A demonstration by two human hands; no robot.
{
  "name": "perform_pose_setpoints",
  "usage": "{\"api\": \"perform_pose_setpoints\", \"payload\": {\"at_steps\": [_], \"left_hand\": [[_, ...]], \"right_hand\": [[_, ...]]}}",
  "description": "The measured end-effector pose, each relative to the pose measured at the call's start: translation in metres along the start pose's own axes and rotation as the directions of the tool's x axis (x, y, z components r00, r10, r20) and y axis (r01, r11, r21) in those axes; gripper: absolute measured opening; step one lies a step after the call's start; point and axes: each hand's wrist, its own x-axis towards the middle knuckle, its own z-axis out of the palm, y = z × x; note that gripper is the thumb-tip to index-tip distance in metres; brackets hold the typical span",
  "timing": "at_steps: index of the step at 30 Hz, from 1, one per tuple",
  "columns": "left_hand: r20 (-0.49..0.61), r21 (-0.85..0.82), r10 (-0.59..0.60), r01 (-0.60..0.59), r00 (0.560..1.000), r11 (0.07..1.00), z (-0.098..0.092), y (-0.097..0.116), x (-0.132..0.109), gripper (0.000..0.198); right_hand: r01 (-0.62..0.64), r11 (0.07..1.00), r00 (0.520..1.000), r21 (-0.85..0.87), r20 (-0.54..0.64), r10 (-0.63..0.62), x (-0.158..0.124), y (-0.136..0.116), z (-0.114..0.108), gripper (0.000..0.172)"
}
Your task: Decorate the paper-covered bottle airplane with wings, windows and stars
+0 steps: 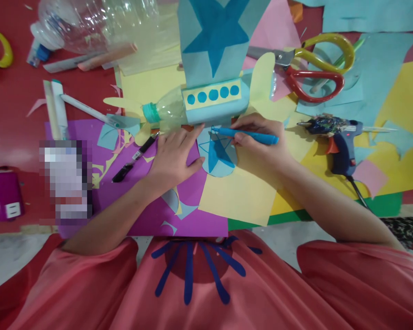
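My right hand [258, 130] is closed round a blue marker [251, 135], its tip on a star partly coloured blue. That star is drawn on a light blue paper wing [223, 170] with a rounded end. My left hand [175, 153] lies flat, fingers spread, with its fingertips at the wing's left edge. Just beyond both hands lies a clear plastic bottle [172, 104] with a green cap, wrapped in light blue paper. On the wrap is a yellow strip [213, 95] with a row of blue dots. A second wing [213, 41] with a filled blue star extends from its far side.
Scissors [309, 64] and a glue gun [340, 137] lie to the right. On the left are a black pen [135, 157], a white marker [59, 107] and a blurred-out phone [67, 178]. Another clear bottle [96, 23] lies at the far left. Paper scraps cover the purple sheet [179, 224].
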Motion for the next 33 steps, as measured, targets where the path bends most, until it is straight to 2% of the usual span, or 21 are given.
{"api": "perform_pose_setpoints", "payload": {"at_steps": [6, 13, 22, 26, 33], "left_hand": [[-0.04, -0.018, 0.035, -0.036, 0.999, 0.999, 0.0021, -0.0018, -0.0002, 0.064], [-0.002, -0.01, 0.017, -0.017, 1.0, 1.0, -0.0004, 0.0, -0.0011, 0.064], [-0.058, -0.042, 0.052, -0.054, 0.997, 0.998, 0.0037, -0.0041, -0.0032, 0.061], [-0.091, -0.044, 0.059, -0.064, 0.994, 0.997, 0.0041, -0.004, -0.004, 0.06], [-0.08, -0.037, 0.057, -0.06, 0.995, 0.997, 0.0028, -0.0039, -0.0045, 0.058]], "right_hand": [[0.077, 0.997, 0.995, -0.032, -0.056, -0.079, 0.0024, 0.0023, 0.0012, 0.015], [0.039, 0.998, 0.997, -0.045, -0.065, -0.042, 0.0056, -0.0007, 0.0009, 0.018], [-0.001, 0.998, 0.998, -0.07, -0.057, -0.003, 0.0052, -0.0011, 0.0003, 0.021], [-0.037, 0.998, 0.995, -0.057, -0.095, 0.031, 0.003, -0.0029, 0.0044, 0.019], [-0.068, 0.995, 0.995, -0.066, -0.076, 0.063, 0.0012, -0.0043, 0.0053, 0.021]]}}
